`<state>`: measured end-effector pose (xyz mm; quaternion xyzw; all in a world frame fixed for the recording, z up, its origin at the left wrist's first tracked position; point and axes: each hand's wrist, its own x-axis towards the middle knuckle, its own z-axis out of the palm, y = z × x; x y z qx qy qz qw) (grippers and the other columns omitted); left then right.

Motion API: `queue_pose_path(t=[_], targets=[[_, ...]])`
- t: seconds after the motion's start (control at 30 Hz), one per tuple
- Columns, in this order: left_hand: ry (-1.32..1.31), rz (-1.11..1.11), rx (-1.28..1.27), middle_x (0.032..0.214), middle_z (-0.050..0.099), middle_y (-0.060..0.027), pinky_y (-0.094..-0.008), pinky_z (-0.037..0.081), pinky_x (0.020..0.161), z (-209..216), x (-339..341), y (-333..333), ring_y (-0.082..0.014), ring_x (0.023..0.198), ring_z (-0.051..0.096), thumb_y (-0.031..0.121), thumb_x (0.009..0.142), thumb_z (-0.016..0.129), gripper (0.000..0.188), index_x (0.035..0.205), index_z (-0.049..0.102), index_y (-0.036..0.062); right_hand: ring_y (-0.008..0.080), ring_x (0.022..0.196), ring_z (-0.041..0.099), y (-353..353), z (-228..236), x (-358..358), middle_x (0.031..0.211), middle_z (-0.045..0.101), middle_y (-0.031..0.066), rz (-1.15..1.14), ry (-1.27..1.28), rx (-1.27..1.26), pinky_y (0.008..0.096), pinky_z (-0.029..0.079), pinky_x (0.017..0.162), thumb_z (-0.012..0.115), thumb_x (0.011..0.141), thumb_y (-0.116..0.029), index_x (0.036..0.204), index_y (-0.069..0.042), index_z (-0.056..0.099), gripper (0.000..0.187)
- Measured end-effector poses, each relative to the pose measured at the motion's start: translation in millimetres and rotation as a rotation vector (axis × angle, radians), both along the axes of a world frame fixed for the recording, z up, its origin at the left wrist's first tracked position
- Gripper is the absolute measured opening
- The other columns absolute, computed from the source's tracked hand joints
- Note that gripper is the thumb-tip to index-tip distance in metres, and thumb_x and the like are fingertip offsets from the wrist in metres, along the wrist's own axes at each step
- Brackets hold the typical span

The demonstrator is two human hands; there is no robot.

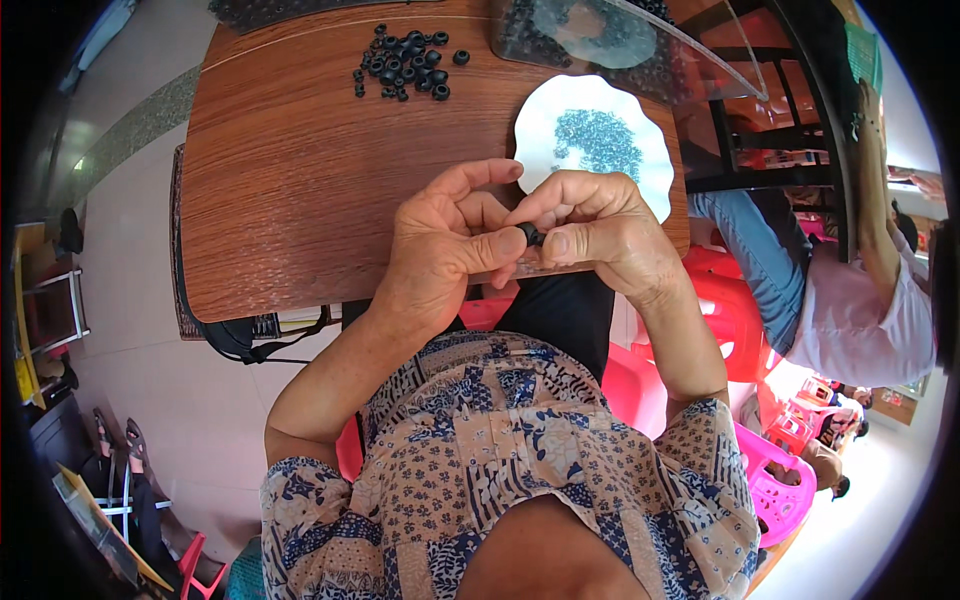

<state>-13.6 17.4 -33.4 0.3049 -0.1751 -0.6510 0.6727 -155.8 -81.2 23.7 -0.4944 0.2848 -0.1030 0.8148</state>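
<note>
Just over the table's near edge, my two hands meet around one small black rubber piece that looks like an earbud tip. My left hand is closed, pinching it between thumb and forefinger. From the other side, the thumb and forefinger of my right hand close against the same piece. Whether a tiny part sits between the right fingertips is hidden. Beyond my right hand lies a white scalloped plate, covered in the middle with tiny blue-grey bits. A loose pile of similar black earbud tips rests farther back.
The brown wood-grain table has rounded corners. At its far right stands a clear plastic box holding many dark pieces. To the right, another person in jeans sits near red plastic stools. A black strap hangs by the near left corner.
</note>
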Motion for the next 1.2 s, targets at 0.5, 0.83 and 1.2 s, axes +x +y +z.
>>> queue_pose_path(t=[0.5, 0.83, 1.2], targets=[[-0.049, 0.001, 0.014, 0.073, 0.058, -0.0066, -0.0211, 0.045, 0.048, 7, 0, -1, -0.012, 0.055, 0.055, -0.006, 0.076, 0.066, 0.051, 0.121, 0.044, -0.0069, 0.0143, 0.059, 0.058, 9, -6, 5, 0.069, 0.064, 0.0102, -0.123, 0.118, -0.163, 0.0232, 0.048, 0.054, 0.064, 0.069, 0.008, 0.077, 0.003, 0.065, 0.009], [-0.286, 0.063, -0.044, 0.08, 0.06, -0.0071, -0.0225, 0.047, 0.056, 29, 30, 1, -0.0124, 0.063, 0.056, 0.002, 0.079, 0.066, 0.042, 0.118, 0.049, -0.0039, 0.0094, 0.073, 0.056, 13, 0, 16, 0.081, 0.06, 0.0037, -0.059, -0.008, -0.243, 0.0197, 0.043, 0.063, 0.063, 0.081, -0.002, 0.11, 0.002, 0.053, 0.031], [-1.472, 0.814, -0.221, 0.082, 0.065, 0.0005, -0.0211, 0.044, 0.056, 114, 180, -127, -0.0058, 0.062, 0.052, 0.008, 0.077, 0.065, 0.023, 0.1, 0.066, 0.0042, 0.0123, 0.068, 0.058, 6, 11, 4, 0.077, 0.062, 0.0081, -0.103, 0.057, -0.325, 0.0219, 0.044, 0.063, 0.06, 0.084, -0.003, 0.099, 0.005, 0.058, 0.017]])
